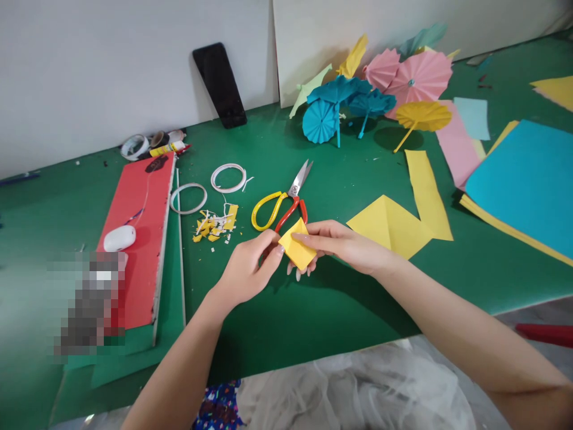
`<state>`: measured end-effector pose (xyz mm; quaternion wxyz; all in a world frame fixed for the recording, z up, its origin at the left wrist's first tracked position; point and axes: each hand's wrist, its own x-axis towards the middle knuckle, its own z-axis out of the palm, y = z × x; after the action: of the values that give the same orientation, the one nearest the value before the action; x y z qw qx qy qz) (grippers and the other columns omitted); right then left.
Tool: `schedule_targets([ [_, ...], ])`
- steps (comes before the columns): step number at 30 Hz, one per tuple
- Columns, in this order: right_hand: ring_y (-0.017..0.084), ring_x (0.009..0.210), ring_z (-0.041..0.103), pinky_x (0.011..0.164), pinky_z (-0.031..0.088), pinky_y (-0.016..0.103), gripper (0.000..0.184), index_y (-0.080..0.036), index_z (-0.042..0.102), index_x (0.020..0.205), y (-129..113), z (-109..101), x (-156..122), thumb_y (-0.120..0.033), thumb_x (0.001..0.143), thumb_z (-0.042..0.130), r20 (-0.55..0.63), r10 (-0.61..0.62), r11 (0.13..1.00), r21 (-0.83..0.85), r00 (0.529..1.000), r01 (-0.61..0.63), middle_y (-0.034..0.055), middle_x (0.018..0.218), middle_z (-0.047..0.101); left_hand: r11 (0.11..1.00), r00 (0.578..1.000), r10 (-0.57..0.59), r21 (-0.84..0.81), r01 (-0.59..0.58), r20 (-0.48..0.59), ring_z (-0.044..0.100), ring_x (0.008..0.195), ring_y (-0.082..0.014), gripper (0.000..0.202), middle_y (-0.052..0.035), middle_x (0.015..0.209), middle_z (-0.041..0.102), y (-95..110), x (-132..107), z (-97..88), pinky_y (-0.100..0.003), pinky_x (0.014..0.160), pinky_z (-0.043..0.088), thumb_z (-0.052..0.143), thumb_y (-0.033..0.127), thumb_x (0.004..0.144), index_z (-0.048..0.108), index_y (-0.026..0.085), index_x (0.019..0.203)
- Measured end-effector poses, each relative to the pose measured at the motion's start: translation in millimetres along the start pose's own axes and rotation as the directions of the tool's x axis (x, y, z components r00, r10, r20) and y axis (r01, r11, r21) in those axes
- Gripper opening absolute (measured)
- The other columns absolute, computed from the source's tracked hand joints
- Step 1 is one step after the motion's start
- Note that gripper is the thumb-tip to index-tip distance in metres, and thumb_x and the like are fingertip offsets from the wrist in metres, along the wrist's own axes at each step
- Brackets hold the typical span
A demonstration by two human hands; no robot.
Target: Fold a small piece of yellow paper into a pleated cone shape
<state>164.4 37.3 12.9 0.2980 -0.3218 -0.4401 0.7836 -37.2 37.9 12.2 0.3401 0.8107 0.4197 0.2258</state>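
Between my two hands is a small folded square of yellow paper (301, 252), held above the table with one corner pointing up. My left hand (250, 263) pinches its left corner between thumb and fingers. On the other side, my right hand (335, 242) grips it, thumb on the front face and fingertips showing beneath. Just behind the paper lie scissors (293, 191) with one yellow and one red handle, blades pointing away and apart. A larger creased yellow sheet (380, 224) lies to the right of my right hand, beside a yellow strip (427, 194).
Several paper umbrellas (423, 77) stand at the back. Blue sheets (528, 179) lie on the right. Tape rolls (228, 178) and paper scraps (215, 224) are left of the scissors. A red board (134, 239) bears a white earbud case (119, 238). A black phone (220, 83) leans on the wall.
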Motion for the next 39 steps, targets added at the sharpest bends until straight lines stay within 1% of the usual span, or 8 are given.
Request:
schedule_targets([
  [2, 0.011, 0.061, 0.066, 0.055, 0.052, 0.02, 0.032, -0.01, 0.065, 0.086, 1, 1, 1, -0.042, 0.084, 0.06, -0.004, -0.009, 0.999, -0.047, 1.0, 0.008, 0.0066, 0.077, 0.072, 0.998, 0.992, 0.027, 0.066, -0.019, -0.122, 0.051, 0.058, -0.01, 0.003, 0.0024, 0.069, 0.055, -1, 1, 1.7, -0.021, 0.053, 0.041, 0.046, 0.019, 0.087, 0.049, 0.019, 0.085],
  [4, 0.011, 0.061, 0.066, 0.054, 0.052, 0.02, 0.034, -0.01, 0.063, 0.085, 1, 1, 2, -0.044, 0.084, 0.06, -0.006, -0.003, 0.998, -0.065, 1.0, 0.003, 0.0069, 0.076, 0.071, 0.992, 0.976, 0.086, 0.104, -0.066, -0.201, 0.056, 0.072, -0.0124, 0.02, -0.0026, 0.088, 0.059, -2, 2, 3.0, -0.022, 0.058, 0.045, 0.05, 0.014, 0.082, 0.051, 0.019, 0.102],
  [7, 0.013, 0.066, 0.068, 0.058, 0.054, 0.021, 0.037, -0.01, 0.062, 0.091, 2, 1, 2, -0.046, 0.083, 0.06, 0.03, 0.018, 0.999, -0.038, 0.999, -0.017, 0.0071, 0.079, 0.071, 0.982, 0.969, 0.174, 0.101, -0.159, -0.173, 0.057, 0.097, -0.0168, 0.043, -0.0073, 0.112, 0.057, -3, 4, 3.8, -0.026, 0.072, 0.051, 0.047, 0.008, 0.083, 0.048, 0.023, 0.123],
  [10, 0.013, 0.074, 0.069, 0.067, 0.056, 0.024, 0.034, -0.011, 0.062, 0.099, 1, 0, 1, -0.041, 0.085, 0.06, 0.091, 0.038, 0.999, -0.002, 0.995, -0.038, 0.0076, 0.086, 0.071, 0.968, 0.963, 0.244, 0.085, -0.235, -0.113, 0.052, 0.114, -0.018, 0.044, -0.0061, 0.123, 0.056, -5, 6, 3.9, -0.033, 0.093, 0.047, 0.044, 0.005, 0.086, 0.052, 0.025, 0.124],
  [18, 0.013, 0.084, 0.069, 0.075, 0.055, 0.024, 0.03, -0.012, 0.063, 0.104, 2, -2, -1, -0.036, 0.086, 0.06, 0.186, 0.064, 0.997, 0.034, 0.981, -0.071, 0.0093, 0.099, 0.07, 0.975, 0.96, 0.22, 0.052, -0.214, -0.172, 0.058, 0.11, -0.0173, 0.045, -0.0047, 0.121, 0.062, -6, 5, 8.4, -0.032, 0.092, 0.05, 0.047, 0.002, 0.081, 0.059, 0.023, 0.119],
  [30, 0.016, 0.093, 0.068, 0.077, 0.055, 0.026, 0.021, -0.011, 0.061, 0.102, 7, 0, -1, -0.028, 0.09, 0.055, 0.236, 0.091, 0.989, 0.095, 0.967, -0.116, 0.0086, 0.097, 0.069, 0.957, 0.896, 0.291, 0.09, -0.276, -0.335, 0.064, 0.099, -0.0166, 0.039, -0.0042, 0.107, 0.07, -3, 2, 19.5, -0.032, 0.084, 0.054, 0.05, 0.0, 0.079, 0.065, 0.023, 0.107],
  [36, 0.016, 0.092, 0.068, 0.079, 0.054, 0.027, 0.02, -0.011, 0.062, 0.095, 10, -5, 0, -0.029, 0.09, 0.056, 0.262, 0.1, 0.992, 0.049, 0.96, -0.117, 0.0079, 0.094, 0.069, 0.948, 0.928, 0.309, -0.01, -0.318, -0.208, 0.055, 0.116, -0.0187, 0.047, -0.0072, 0.128, 0.058, -6, 5, 19.6, -0.038, 0.095, 0.048, 0.049, 0.002, 0.083, 0.055, 0.025, 0.124],
  [39, 0.015, 0.092, 0.068, 0.078, 0.054, 0.026, 0.02, -0.012, 0.063, 0.1, 10, -5, 0, -0.027, 0.09, 0.054, 0.269, 0.122, 0.991, 0.025, 0.955, -0.133, 0.0087, 0.097, 0.07, 0.952, 0.947, 0.272, -0.093, -0.29, -0.171, 0.057, 0.114, -0.0173, 0.049, -0.0041, 0.126, 0.061, -8, 5, 20.4, -0.038, 0.095, 0.049, 0.049, 0.001, 0.083, 0.056, 0.028, 0.123],
])
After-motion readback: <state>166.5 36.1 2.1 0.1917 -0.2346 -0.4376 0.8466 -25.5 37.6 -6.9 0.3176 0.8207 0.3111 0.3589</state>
